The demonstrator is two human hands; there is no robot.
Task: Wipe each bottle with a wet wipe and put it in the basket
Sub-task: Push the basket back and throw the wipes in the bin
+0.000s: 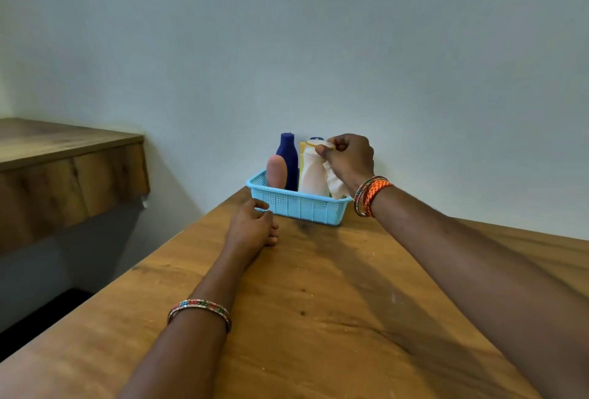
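Bottles already stand upright in the blue basket at the far edge of the wooden table, against the wall: a dark blue bottle, a pink bottle and a white bottle. The right hand pinches the white bottle's top, with a wet wipe hanging beneath the palm. The left hand rests loosely curled on the table, holding nothing, just beside the basket. No bottle remains outside, so the task looks nearly finished. No label or writing is readable.

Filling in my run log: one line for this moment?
right hand: grips white bottle and wipe | left hand: resting on table | basket: three bottles upright
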